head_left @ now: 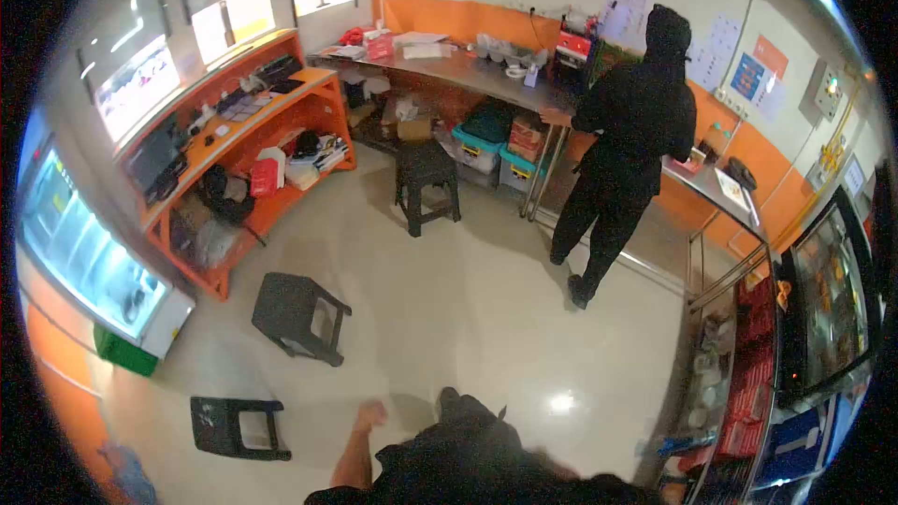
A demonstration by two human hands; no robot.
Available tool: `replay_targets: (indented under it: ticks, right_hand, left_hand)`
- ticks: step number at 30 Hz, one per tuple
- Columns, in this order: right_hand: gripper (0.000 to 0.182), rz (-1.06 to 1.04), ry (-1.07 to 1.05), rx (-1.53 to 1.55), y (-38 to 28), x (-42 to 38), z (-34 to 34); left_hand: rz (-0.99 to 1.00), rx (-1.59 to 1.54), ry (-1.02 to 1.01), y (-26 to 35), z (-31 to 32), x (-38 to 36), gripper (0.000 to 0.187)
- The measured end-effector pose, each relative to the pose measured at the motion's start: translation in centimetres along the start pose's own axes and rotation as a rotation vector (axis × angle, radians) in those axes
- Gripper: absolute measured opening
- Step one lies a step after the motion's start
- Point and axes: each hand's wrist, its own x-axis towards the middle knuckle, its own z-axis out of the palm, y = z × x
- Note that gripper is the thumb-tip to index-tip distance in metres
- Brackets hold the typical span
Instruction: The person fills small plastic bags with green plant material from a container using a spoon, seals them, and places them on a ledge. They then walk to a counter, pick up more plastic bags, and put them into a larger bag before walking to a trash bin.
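My left hand (371, 414) hangs low at the bottom of the view, above the tiled floor and left of my dark clothing (468, 449). It is small and blurred, and its fingers cannot be made out clearly. My right hand does not show. Nearest to my left hand are a dark stool (297, 316) up and to the left, and another dark stool (240, 427) at the lower left. A third black stool (427, 185) stands farther ahead, near the metal counter.
A person in black (636, 122) stands at the metal counter (449, 64). An orange desk (318, 84) and a lit fridge (89, 234) are on the left. Metal shelves (720, 346) and a glass display case (831, 290) line the right side.
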Motion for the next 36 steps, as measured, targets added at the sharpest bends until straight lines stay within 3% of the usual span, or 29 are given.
replay_targets:
  ticks: [3,4,5,6,7,9,11,12,14,16,17,20,21,23,24,25,26,28,31,33,35,36]
  right_hand:
    - [0.031,-0.479,0.258,-0.584,-14.2,11.4,-11.0]
    - [0.032,-0.601,0.424,-0.688,-20.7,14.1,-15.9]
    - [0.032,-0.686,0.600,-0.711,-27.9,15.8,-21.5]
    - [0.031,-0.702,0.654,-0.601,-34.8,14.5,-26.6]
    - [0.027,-0.753,0.632,0.049,-40.7,13.2,-30.3]
    - [0.025,-0.833,0.686,0.433,-48.9,17.9,-34.5]
    - [0.024,-0.737,0.519,0.658,-55.2,16.5,-36.9]
    - [0.024,-0.684,0.438,0.767,-57.7,16.1,-37.8]
    - [0.022,-0.557,0.466,0.500,-57.9,22.7,-35.2]
    - [0.023,-0.610,0.604,-0.366,-53.4,29.6,-28.8]
    - [0.025,-0.552,0.453,-0.456,-51.1,29.9,-26.2]
    - [0.024,-0.194,0.106,-0.133,-48.5,25.9,-23.9]
    - [0.024,-0.076,0.053,-0.003,-48.6,24.5,-24.4]
    - [0.023,0.057,-0.020,0.101,-50.0,24.8,-27.1]
    - [0.023,0.102,-0.049,0.109,-51.5,25.8,-28.7]
    - [0.023,0.141,-0.071,0.105,-53.1,26.9,-30.5]
    - [0.023,0.164,-0.082,0.094,-55.4,28.5,-32.4]
    - [0.022,0.166,-0.082,0.075,-59.7,32.4,-36.2]
    - [0.022,0.093,-0.047,0.056,-68.0,38.8,-42.9]
    - [0.023,-0.012,0.006,0.063,-74.9,43.5,-48.4]
    - [0.023,-0.172,0.086,0.087,-83.8,48.2,-54.0]
    - [0.023,-0.258,0.131,0.125,-89.1,50.2,-56.7]
  left_hand:
    - [-0.431,-0.290,0.334,3.1,1.7,-2.5,0.017]
    - [-0.543,-0.216,0.423,1.8,-0.1,-2.0,0.018]
    - [-0.661,-0.094,0.455,5.0,0.3,-1.6,0.019]
    - [-0.708,-0.052,0.463,8.2,0.6,0.1,0.020]
    - [-0.728,-0.026,0.460,10.4,0.2,2.7,0.021]
    - [-0.734,0.016,0.452,14.3,-1.3,8.0,0.023]
    - [-0.723,0.042,0.435,17.0,-4.0,14.0,0.025]
    - [-0.720,0.054,0.427,18.4,-5.6,17.0,0.027]
    - [-0.711,0.083,0.412,21.4,-9.0,22.8,0.029]
    - [-0.700,0.117,0.392,24.9,-11.9,28.6,0.031]
    - [-0.685,0.130,0.383,26.6,-13.5,31.6,0.032]
    - [-0.557,0.320,0.226,29.5,-17.7,40.8,0.035]
    - [-0.404,0.527,0.083,30.6,-18.1,44.6,0.036]
    - [0.092,1.038,-0.120,34.0,-17.3,53.8,0.038]
    - [0.132,1.240,-0.186,39.0,-15.8,58.8,0.039]
    - [-0.043,1.326,-0.199,42.4,-13.5,65.4,0.031]
    - [0.317,1.184,-0.105,41.5,-14.6,69.9,0.033]
    - [0.334,1.050,0.051,47.3,-13.0,75.5,0.036]
    - [0.031,0.382,0.208,48.4,-14.1,83.9,0.035]
    - [-0.256,0.319,0.298,50.9,-14.5,83.1,0.034]
    - [-0.526,0.642,-0.020,43.4,-19.4,85.1,0.036]
    - [-0.592,0.706,-0.045,43.5,-20.1,84.2,0.036]
